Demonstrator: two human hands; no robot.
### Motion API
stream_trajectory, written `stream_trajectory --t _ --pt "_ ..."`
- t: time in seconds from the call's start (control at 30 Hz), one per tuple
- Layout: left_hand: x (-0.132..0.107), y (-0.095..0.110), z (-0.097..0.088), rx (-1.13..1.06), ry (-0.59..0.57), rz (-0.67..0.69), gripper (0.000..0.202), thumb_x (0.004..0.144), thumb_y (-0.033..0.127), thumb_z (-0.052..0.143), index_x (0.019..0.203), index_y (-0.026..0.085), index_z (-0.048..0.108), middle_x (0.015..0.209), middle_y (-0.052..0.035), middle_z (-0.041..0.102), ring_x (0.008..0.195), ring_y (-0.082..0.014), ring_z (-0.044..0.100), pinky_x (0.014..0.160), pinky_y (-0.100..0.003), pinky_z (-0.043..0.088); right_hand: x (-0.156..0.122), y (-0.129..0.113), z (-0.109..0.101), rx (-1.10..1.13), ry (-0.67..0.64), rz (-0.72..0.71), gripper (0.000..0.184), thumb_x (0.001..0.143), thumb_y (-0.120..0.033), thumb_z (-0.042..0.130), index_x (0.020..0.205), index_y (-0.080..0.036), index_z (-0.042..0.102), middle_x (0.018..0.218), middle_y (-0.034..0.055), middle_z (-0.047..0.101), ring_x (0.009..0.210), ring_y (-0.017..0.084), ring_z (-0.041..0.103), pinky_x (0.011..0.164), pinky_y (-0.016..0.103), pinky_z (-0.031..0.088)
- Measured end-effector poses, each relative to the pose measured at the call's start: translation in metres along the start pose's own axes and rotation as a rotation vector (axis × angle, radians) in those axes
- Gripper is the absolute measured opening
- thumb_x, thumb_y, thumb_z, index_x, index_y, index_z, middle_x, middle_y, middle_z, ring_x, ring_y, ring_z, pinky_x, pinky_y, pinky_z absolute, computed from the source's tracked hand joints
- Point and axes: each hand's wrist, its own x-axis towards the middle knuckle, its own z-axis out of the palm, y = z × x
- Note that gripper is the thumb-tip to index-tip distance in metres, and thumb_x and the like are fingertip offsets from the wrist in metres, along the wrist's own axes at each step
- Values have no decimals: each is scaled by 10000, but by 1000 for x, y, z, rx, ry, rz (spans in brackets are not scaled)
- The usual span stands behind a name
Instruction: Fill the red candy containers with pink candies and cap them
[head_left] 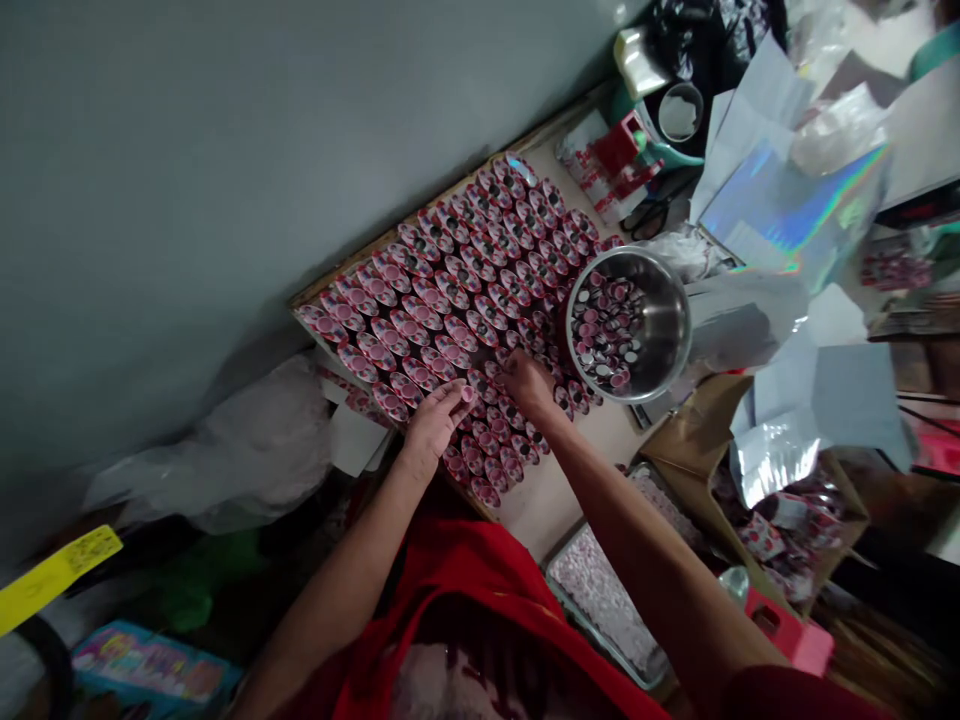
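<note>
My left hand (435, 420) pinches a small round pink disc (467, 393) between thumb and fingertips, just above the lower rows. To its right, my right hand (529, 384) has its fingers drawn together and pointing down at the rows; whatever they grip is hidden. Beneath both hands, many oval red-and-pink printed pieces (411, 328) lie in slanting rows on a board. Those at the left carry pink round centres, while many farther up show dark ones. A steel bowl (670, 345) beside my right hand holds a pile of loose pink and silvery discs (606, 325).
A grey wall (187, 130) borders the board's far side. Right of the bowl are silvery sheets (795, 215) and an open cardboard box (694, 430) of wrapped pieces. A tray of small pale pieces (607, 600) sits below my right forearm. Plastic bags (240, 440) lie left.
</note>
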Motion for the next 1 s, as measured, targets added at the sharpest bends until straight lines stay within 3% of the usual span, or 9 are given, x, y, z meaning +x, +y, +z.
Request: stream_trajectory --t 0.1,0.2,0.37,0.47,0.53,0.63,0.73,0.83,1.0 --pt "-1 -5 -1 8 18 5 90 857 97 833 874 138 755 846 -16 754 812 -106 704 951 -280 588 -27 -3 6 113 -22 -151 247 900 -281 743 1138 -233 789 1020 41 768 920 199 682 819 267 478" --pt "-1 -17 -4 21 35 1 114 829 108 861 870 143 760 841 -6 755 777 -92 686 878 -242 585 -54 -3 24 374 -58 -309 208 895 -274 757 1090 -246 825 1039 47 753 935 188 691 870 271 515" --pt "-5 -36 -8 31 67 1 200 739 108 921 827 142 743 818 -3 752 755 -106 687 844 -261 592 -71 9 45 516 -44 -229 171 912 -373 749 896 -204 767 892 41 761 828 186 706 785 275 549" --pt "-9 -36 -13 6 88 59 181 768 104 896 829 151 731 826 8 752 803 -101 704 913 -266 585 -61 13 42 455 -60 -155 180 948 -350 682 978 -192 765 878 39 793 766 180 718 717 260 539" --pt "-10 -30 -16 -6 94 99 177 783 113 892 848 153 732 834 11 753 833 -95 715 962 -264 572 -48 10 38 368 -41 -103 186 942 -297 657 1046 -198 775 952 48 815 832 190 736 763 268 537" --pt "-11 -17 -22 -6 70 109 206 772 135 919 864 148 734 838 2 756 845 -105 731 975 -271 573 -29 -4 35 187 -23 -42 131 897 -238 673 956 -227 788 991 52 820 956 219 736 855 293 510" --pt "-11 -4 -27 -7 40 86 238 752 156 943 871 149 738 841 -2 763 832 -108 738 926 -254 587 -14 -20 33 10 -29 9 80 866 -228 708 901 -241 779 1028 79 807 980 240 727 820 299 476" --pt "-10 2 -33 -15 27 51 241 743 154 949 884 149 755 869 -8 779 835 -98 741 865 -205 585 -2 -26 28 -107 -63 55 68 827 -277 784 889 -255 768 1012 82 800 933 248 724 751 298 445" --pt "-7 0 -46 22 15 -48 240 726 127 952 898 128 784 835 -33 775 791 -113 736 775 -197 586 9 -13 22 -158 -114 75 217 803 -439 860 809 -258 741 856 29 786 866 230 702 712 288 415"
